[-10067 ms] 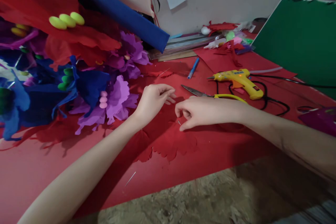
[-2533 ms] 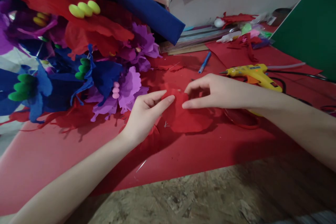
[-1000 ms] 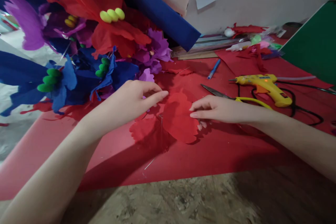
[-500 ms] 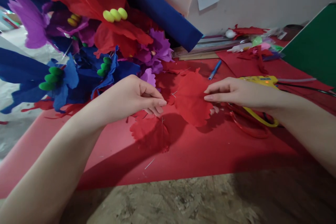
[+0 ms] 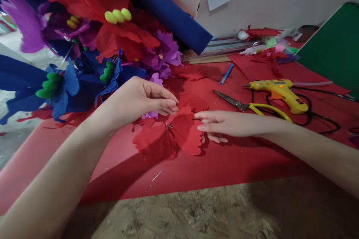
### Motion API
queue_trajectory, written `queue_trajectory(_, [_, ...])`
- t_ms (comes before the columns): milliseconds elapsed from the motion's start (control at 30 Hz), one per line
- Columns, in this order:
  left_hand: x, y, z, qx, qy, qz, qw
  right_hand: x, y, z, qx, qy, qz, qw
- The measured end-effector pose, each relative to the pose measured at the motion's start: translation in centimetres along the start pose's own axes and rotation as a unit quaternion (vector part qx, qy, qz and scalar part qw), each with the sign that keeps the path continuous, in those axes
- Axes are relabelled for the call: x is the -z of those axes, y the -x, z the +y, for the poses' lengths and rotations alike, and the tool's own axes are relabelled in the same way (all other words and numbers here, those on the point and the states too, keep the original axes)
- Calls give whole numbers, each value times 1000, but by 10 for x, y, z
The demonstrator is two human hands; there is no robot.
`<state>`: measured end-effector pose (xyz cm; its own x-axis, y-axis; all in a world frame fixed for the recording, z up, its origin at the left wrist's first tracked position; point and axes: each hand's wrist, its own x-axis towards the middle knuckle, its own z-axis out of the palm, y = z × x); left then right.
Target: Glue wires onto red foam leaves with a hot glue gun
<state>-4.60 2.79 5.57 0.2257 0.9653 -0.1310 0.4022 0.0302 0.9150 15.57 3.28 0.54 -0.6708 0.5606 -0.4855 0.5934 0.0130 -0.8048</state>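
My right hand (image 5: 218, 124) pinches the right edge of a red scalloped fabric petal (image 5: 187, 130) between thumb and fingers. That petal's inner end, with thin wire showing, meets a second red scalloped petal (image 5: 157, 143) lying on the red sheet (image 5: 213, 168). Over the inner ends hangs my left hand (image 5: 159, 99), its thumb and fingers closed together. Whatever is between those fingertips, if anything, is too small to make out.
Scissors with yellow handles (image 5: 246, 106) and a yellow glue gun (image 5: 283, 91) with a black cord lie beyond my right hand. A blue pen (image 5: 226, 74) is farther back. Large red, purple and blue fabric flowers (image 5: 117, 33) crowd the left. A short wire (image 5: 157, 174) lies in front.
My right hand has moved left and nearer with the red petal, bringing it against the other petal. The scissors and glue gun have come into fuller view. My left hand has barely moved.
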Motion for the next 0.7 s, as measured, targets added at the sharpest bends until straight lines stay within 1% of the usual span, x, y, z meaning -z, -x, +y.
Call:
queue_trajectory(100, [0, -2, -3, -16, -4, 5, 1000, -4, 0, -3, 2, 45, -25, 999])
queue_trajectory(200, [-2, -2, -7, -61, -25, 42, 997, -1, -3, -2, 1, 35, -36, 999])
queue_trajectory(300, [-5, -1, -9, -99, -31, 93, 990, -4, -9, 1, -32, -2, 4, 999])
queue_trajectory(400, [-7, 1, -9, -115, -32, 116, 986, -8, -13, 3, -57, -16, 37, 998])
queue_trajectory(500, [-9, 2, -7, -116, -45, 119, 985, -4, -11, 2, -56, -29, 52, 997])
queue_trajectory(600, [-10, 2, -5, -79, -65, 107, 989, 8, -3, -1, -44, -63, 70, 995])
queue_trajectory(633, [-10, 1, -4, -70, -73, 105, 989, 11, -1, -2, -41, -69, 67, 994])
queue_trajectory(700, [-10, 1, -2, -75, -85, 108, 988, 14, 3, -4, -39, -64, 42, 996])
